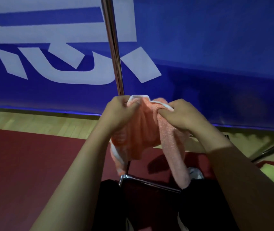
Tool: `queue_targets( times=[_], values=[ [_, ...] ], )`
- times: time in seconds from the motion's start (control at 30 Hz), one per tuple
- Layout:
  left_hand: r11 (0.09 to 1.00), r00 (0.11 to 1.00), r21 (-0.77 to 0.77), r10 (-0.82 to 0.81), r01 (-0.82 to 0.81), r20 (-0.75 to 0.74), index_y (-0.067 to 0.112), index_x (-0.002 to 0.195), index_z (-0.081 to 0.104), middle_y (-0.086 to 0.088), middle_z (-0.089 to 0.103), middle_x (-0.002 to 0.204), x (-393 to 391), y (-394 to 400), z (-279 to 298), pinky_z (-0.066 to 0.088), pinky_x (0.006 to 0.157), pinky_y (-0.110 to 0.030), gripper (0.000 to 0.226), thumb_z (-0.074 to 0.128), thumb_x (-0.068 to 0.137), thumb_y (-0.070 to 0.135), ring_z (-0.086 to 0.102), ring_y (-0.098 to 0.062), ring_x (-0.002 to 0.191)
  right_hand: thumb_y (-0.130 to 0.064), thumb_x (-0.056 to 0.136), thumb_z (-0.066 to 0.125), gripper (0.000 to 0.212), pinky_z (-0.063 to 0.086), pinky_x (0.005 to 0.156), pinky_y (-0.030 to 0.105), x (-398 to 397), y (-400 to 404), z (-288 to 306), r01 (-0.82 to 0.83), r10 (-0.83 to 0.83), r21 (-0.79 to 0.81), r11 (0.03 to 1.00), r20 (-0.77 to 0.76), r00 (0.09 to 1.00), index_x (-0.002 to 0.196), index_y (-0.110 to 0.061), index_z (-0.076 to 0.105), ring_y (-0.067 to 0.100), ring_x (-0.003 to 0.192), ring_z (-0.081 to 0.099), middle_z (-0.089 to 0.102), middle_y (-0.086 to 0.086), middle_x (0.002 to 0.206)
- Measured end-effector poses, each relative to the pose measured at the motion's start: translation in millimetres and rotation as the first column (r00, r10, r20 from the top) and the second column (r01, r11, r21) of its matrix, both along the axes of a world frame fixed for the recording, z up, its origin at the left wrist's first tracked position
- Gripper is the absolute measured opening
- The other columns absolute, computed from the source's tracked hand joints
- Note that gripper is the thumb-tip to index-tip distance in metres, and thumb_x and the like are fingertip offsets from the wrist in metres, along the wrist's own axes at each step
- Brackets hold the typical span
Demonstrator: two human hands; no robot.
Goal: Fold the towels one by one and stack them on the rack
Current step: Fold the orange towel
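Observation:
A salmon-pink towel [142, 130] with a white edge hangs bunched between both hands in the middle of the view. My left hand [119, 112] pinches its top edge on the left. My right hand [181, 114] pinches the top edge on the right, and a long strip of the towel dangles below that hand. The rack shows only as a chrome upright pole [113, 47] behind the towel and a chrome bar [149, 181] low down beneath it. No rack shelf or other towel is in view.
A blue banner [216, 55] with large white lettering stands close behind the pole. Below lie a dark red mat [24, 164] and wooden floor [49, 120]. Another chrome bar [272, 147] slants at the right edge. My dark trousers and shoes show at the bottom.

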State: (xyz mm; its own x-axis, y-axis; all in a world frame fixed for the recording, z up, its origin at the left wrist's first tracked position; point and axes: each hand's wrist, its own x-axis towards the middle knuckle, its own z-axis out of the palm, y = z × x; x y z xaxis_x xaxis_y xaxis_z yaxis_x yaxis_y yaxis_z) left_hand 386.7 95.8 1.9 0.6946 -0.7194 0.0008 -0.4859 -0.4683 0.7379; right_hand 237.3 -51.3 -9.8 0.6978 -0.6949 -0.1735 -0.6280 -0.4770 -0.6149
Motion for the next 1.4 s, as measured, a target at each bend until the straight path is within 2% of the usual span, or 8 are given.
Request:
queue_targets(
  times=[0.27,0.47,0.6,0.8,1.0,1.07,1.2,1.4],
  values=[
    [0.992,0.954,0.037,-0.102,0.117,-0.282,0.015,0.118,0.074,-0.002,0.077,0.106,-22.5,-18.5,-7.3,0.057,0.098,-0.044,0.051,0.043,0.107,0.054,0.072,-0.018,0.101,-0.034,0.104,0.052,0.022,0.037,0.050,0.014,3.5,13.1,1.9,-0.119,0.118,-0.007,0.993,0.217,0.969,0.105,-0.031,0.074,0.007,0.067,0.058,0.065,-0.006,0.073],
    [0.960,0.959,0.117,-0.236,0.256,-0.156,0.012,0.110,0.064,-0.009,0.074,0.100,-36.4,-18.9,-2.4,0.059,0.087,-0.048,0.050,0.036,0.109,0.053,0.073,-0.026,0.090,-0.036,0.102,0.052,0.029,0.033,0.050,0.027,8.0,13.3,1.6,0.068,-0.092,0.095,0.993,0.277,0.956,0.083,-0.025,0.070,0.010,0.051,0.047,0.055,-0.008,0.053],
    [0.942,0.949,0.123,-0.314,0.313,-0.010,0.015,0.101,0.059,-0.006,0.072,0.092,-37.0,-15.6,-4.8,0.060,0.073,-0.045,0.038,0.052,0.104,0.052,0.072,-0.022,0.078,-0.040,0.103,0.052,0.030,0.036,0.040,0.020,8.4,16.0,4.6,0.062,-0.160,0.305,0.950,0.309,0.937,0.095,-0.022,0.075,0.002,0.034,0.046,0.053,-0.011,0.045],
    [0.972,0.969,0.099,-0.224,0.214,0.100,0.015,0.089,0.063,-0.006,0.073,0.071,-35.1,-13.3,-6.3,0.062,0.063,-0.044,0.032,0.050,0.100,0.042,0.073,-0.025,0.061,-0.044,0.102,0.056,0.023,0.063,0.063,0.030,12.8,27.8,10.4,-0.137,0.021,0.340,0.930,0.326,0.945,0.119,-0.038,0.071,0.007,0.081,0.075,0.076,-0.009,0.097],
    [0.994,0.991,-0.105,0.013,0.001,0.132,0.013,0.060,0.044,0.001,0.045,0.051,-24.8,-13.6,1.6,0.035,0.044,-0.023,0.047,0.049,0.105,0.029,0.045,-0.008,0.043,-0.049,0.099,0.061,0.051,0.064,0.085,0.041,15.9,27.0,12.3,-0.194,-0.028,0.425,0.884,0.462,0.886,0.144,-0.027,0.052,0.008,0.090,0.076,0.074,-0.001,0.107],
    [0.977,0.996,-0.202,0.074,-0.063,0.044,0.011,0.063,0.049,-0.004,0.049,0.053,-19.3,-12.7,2.6,0.042,0.047,-0.031,0.044,0.051,0.104,0.028,0.049,-0.012,0.047,-0.050,0.097,0.062,0.060,0.062,0.089,0.040,14.5,23.0,12.7,-0.222,-0.010,0.429,0.876,0.475,0.880,0.149,-0.026,0.044,0.011,0.095,0.076,0.072,-0.003,0.110],
    [0.931,0.980,-0.309,0.171,-0.195,-0.105,-0.001,0.076,0.059,-0.017,0.058,0.063,-13.9,-11.0,8.7,0.051,0.053,-0.039,0.042,0.051,0.105,0.028,0.061,-0.026,0.056,-0.040,0.091,0.073,0.082,0.053,0.097,0.033,8.8,21.0,6.5,-0.263,0.186,0.238,0.935,0.303,0.935,0.157,-0.029,0.025,0.005,0.096,0.070,0.074,-0.017,0.101],
    [0.906,0.963,-0.353,0.167,-0.235,-0.214,-0.010,0.100,0.065,-0.031,0.070,0.091,-16.6,-12.7,16.3,0.060,0.077,-0.062,0.047,0.048,0.108,0.034,0.073,-0.043,0.086,-0.033,0.089,0.069,0.069,0.052,0.070,0.038,16.6,26.8,-14.0,-0.265,0.265,-0.008,0.964,-0.012,0.964,0.142,-0.021,0.027,0.021,0.086,0.063,0.065,-0.003,0.101]
  ],
)
